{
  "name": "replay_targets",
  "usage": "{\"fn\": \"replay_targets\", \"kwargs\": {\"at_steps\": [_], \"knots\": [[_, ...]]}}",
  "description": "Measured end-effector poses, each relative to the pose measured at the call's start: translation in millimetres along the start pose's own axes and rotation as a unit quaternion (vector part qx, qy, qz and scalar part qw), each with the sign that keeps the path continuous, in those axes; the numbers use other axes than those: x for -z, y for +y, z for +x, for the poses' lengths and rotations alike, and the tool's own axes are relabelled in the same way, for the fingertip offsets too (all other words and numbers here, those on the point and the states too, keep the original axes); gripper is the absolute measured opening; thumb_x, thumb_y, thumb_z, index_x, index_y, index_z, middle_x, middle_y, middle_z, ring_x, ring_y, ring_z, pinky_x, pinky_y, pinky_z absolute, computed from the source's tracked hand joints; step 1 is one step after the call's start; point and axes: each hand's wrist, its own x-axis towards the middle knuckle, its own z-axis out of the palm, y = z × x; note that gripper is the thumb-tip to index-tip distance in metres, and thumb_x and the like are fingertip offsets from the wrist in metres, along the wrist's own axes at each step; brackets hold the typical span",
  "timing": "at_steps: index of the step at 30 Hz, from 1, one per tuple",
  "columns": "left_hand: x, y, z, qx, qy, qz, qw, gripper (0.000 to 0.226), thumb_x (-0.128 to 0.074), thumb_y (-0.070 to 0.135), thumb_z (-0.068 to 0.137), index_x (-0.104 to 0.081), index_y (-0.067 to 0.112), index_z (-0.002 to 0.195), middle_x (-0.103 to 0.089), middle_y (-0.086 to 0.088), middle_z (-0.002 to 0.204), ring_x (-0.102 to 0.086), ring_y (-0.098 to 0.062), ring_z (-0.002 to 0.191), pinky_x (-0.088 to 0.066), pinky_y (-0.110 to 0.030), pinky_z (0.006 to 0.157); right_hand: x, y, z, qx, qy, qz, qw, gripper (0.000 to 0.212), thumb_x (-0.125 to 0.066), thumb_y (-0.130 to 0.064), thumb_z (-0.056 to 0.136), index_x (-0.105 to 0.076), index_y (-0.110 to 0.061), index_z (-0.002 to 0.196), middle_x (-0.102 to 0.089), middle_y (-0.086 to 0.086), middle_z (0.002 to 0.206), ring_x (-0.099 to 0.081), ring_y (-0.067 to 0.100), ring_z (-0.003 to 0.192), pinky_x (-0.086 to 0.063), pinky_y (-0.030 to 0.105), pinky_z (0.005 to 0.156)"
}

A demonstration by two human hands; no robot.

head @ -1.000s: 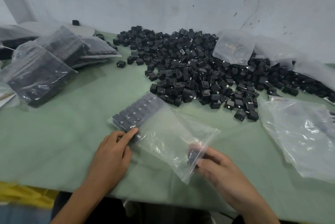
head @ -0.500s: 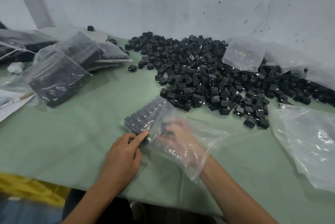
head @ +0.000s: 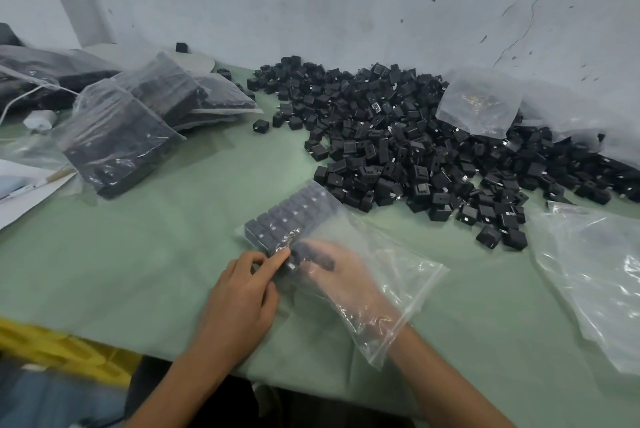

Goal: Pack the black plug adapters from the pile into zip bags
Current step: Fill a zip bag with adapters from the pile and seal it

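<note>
A large pile of black plug adapters (head: pixel 408 150) covers the back right of the green table (head: pixel 138 254). In front of it lies a clear zip bag (head: pixel 394 275) with neat rows of adapters (head: pixel 291 216) at its closed far end. My right hand (head: pixel 339 275) is inside the bag up to the wrist and holds black adapters (head: pixel 318 256) against the packed rows. My left hand (head: pixel 246 292) rests outside the bag at its left edge, fingertips pressing the plastic beside the rows.
Several filled bags of adapters (head: pixel 131 129) are stacked at the back left, with papers (head: pixel 24 192) and a white charger (head: pixel 40 119) beside them. Empty clear bags lie at the right (head: pixel 595 275) and on the pile (head: pixel 481 105). A yellow crate (head: pixel 62 351) stands below the table edge.
My right hand, first at the bag's mouth with adapters, has gone deep into the bag up to the packed rows. My left hand has stayed at the bag's left edge.
</note>
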Motion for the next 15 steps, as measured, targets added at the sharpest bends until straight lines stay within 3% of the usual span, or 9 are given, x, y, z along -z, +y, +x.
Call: {"fn": "replay_targets", "kwargs": {"at_steps": [2,4,7,8,11,15], "knots": [[0,0,0,0.002,0.003,0.004,1.000,0.054,-0.054,0.018,0.085,-0.059,0.024,0.139,-0.056,-0.003,0.113,-0.056,-0.027,0.094,-0.055,-0.043,0.079,-4,3,1,0.011,-0.009,-0.037,0.999,0.007,-0.058,-0.014,0.095,-0.064,-0.015,0.091,-0.068,0.001,0.088,-0.066,0.015,0.081,-0.055,0.030,0.074],[0,1,1,-0.001,0.008,0.006,1.000,0.054,-0.055,0.017,0.085,-0.060,0.023,0.138,-0.055,-0.004,0.115,-0.056,-0.028,0.096,-0.055,-0.044,0.078,-6,9,-1,-0.022,0.048,-0.023,0.998,0.006,-0.060,-0.031,0.096,-0.059,-0.034,0.100,-0.066,-0.011,0.096,-0.066,0.010,0.090,-0.057,0.034,0.080],[-2,0,0,-0.006,0.020,0.004,1.000,0.054,-0.065,0.009,0.085,-0.061,0.023,0.137,-0.055,-0.005,0.118,-0.056,-0.028,0.097,-0.056,-0.046,0.076,-13,16,-7,-0.019,0.087,-0.018,0.996,0.011,-0.058,-0.048,0.092,-0.053,-0.050,0.102,-0.060,-0.023,0.090,-0.061,-0.001,0.081,-0.059,0.030,0.075],[-2,0,-1,-0.004,0.022,0.004,1.000,0.056,-0.069,0.006,0.083,-0.062,0.022,0.137,-0.054,-0.005,0.121,-0.056,-0.029,0.097,-0.056,-0.046,0.075,-14,15,-7,-0.020,0.079,-0.015,0.997,0.011,-0.057,-0.049,0.093,-0.053,-0.053,0.103,-0.061,-0.021,0.092,-0.062,0.001,0.083,-0.059,0.030,0.076],[-3,-1,-1,-0.016,0.031,0.013,0.999,0.058,-0.071,0.004,0.081,-0.062,0.020,0.136,-0.054,-0.008,0.130,-0.056,-0.030,0.102,-0.057,-0.046,0.080,-16,18,-3,-0.014,0.073,0.015,0.997,0.016,-0.061,-0.043,0.094,-0.059,-0.048,0.109,-0.066,-0.002,0.101,-0.067,0.026,0.096,-0.058,0.051,0.082],[-3,-2,0,-0.048,0.019,0.032,0.998,0.055,-0.057,0.012,0.084,-0.059,0.017,0.139,-0.050,-0.005,0.149,-0.052,-0.029,0.127,-0.052,-0.042,0.099,-29,14,-3,0.007,0.103,0.028,0.994,0.018,-0.063,-0.037,0.092,-0.064,-0.039,0.111,-0.068,0.003,0.107,-0.068,0.020,0.098,-0.057,0.042,0.088]]}}
